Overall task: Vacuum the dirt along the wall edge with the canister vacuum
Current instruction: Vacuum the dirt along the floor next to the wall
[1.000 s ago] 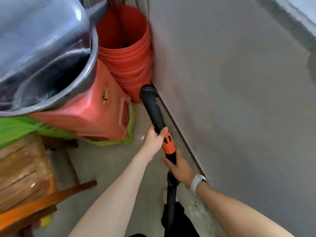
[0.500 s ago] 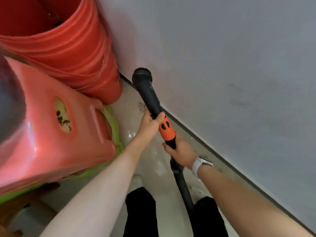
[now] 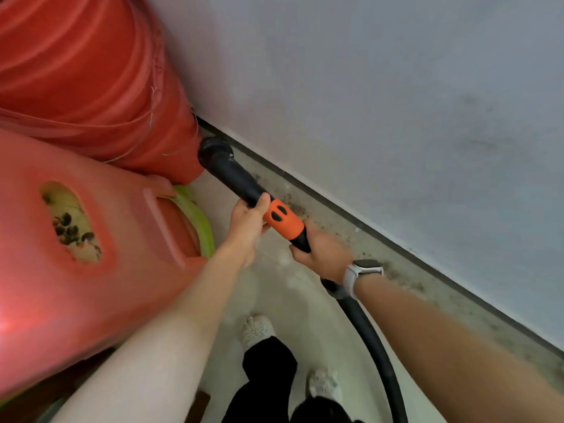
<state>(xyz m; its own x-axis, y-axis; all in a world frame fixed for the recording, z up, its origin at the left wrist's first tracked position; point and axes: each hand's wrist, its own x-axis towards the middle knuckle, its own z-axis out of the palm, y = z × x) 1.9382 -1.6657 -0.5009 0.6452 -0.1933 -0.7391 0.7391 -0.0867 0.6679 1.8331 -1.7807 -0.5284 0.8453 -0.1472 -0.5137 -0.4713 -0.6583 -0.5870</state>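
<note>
Wall (image 3: 396, 102), pale grey, meets the concrete floor (image 3: 305, 294) along a dark seam running from the upper middle to the lower right. Red buckets (image 3: 91, 80), stacked, stand in the corner against the wall, with a red stool (image 3: 122, 270) tipped beside them. The black vacuum nozzle (image 3: 225, 169) has its mouth at the floor's wall edge, touching the buckets' base. Dirt (image 3: 293, 199) speckles the floor along that seam. The left hand (image 3: 248, 222) grips the black tube just above the orange collar (image 3: 283, 219); the right hand (image 3: 323, 254) grips the handle below it, a white watch (image 3: 360, 271) on its wrist.
</note>
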